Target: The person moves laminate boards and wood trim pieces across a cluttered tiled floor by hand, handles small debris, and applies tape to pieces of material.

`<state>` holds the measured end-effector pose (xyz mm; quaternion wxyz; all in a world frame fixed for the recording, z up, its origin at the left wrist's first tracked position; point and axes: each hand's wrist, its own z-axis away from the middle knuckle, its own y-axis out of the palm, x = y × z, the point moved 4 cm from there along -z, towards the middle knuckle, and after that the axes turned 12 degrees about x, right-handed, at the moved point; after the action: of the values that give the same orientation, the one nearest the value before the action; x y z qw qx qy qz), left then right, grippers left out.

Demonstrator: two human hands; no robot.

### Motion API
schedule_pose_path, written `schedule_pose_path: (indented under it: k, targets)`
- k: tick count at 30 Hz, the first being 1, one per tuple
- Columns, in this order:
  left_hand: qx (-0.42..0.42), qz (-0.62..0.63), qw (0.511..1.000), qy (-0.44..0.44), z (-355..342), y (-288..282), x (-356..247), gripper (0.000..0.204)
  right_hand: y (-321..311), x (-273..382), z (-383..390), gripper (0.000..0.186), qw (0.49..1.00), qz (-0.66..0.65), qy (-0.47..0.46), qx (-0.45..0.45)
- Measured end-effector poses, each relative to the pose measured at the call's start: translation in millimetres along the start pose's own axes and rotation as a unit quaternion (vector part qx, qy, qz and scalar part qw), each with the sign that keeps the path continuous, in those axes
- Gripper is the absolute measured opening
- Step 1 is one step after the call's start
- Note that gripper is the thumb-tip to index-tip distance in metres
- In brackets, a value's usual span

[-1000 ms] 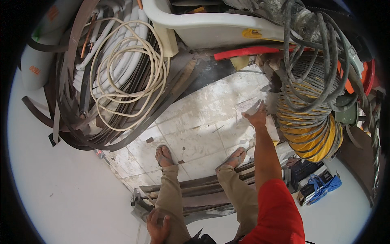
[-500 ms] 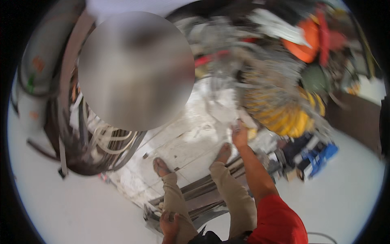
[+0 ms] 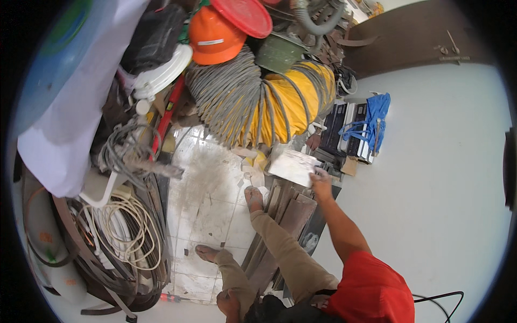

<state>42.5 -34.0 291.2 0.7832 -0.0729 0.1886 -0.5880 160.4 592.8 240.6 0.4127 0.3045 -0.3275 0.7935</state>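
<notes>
White slab [image 3: 293, 167] is showing at ten o'clock of right hand [image 3: 321, 184], which is pinching its four-o'clock edge; probably stiff, lightish, brittle: grip edges. Left hand [image 3: 229, 302] is hanging by trouser leg [image 3: 236, 272], can't tell grip.

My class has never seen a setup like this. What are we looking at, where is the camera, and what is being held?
There is no machine here, just a person using two bare hands. A wide fisheye camera worn on the head looks down, so straight edges bend. The right hand grips the edge of a flat white slab. The left hand is by the left leg; whether it holds anything is unclear. Beyond the dusty tiled floor lie ribbed yellow ducting and an orange hard hat.
</notes>
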Motion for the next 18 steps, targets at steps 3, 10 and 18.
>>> schedule_pose_path:
  k: [3, 10, 18]
  targets:
    - [-0.032, -0.067, 0.995, 0.064, -0.1, -2.7, -23.4, 0.039, -88.2, 17.8, 11.1, 0.027, 0.994, -0.069, -0.018, -0.078]
    - [-0.002, -0.14, 0.987, 0.079, -1.1, 14.1, -81.0, 0.034, -284.6, 62.9, -21.0, 0.022, 0.953, -0.129, -0.048, -0.269]
    - [0.048, -0.184, 0.98, 0.064, -3.1, 31.2, -102.3, 0.028, -350.1, 32.2, -118.3, 0.048, 0.896, -0.193, -0.048, -0.398]
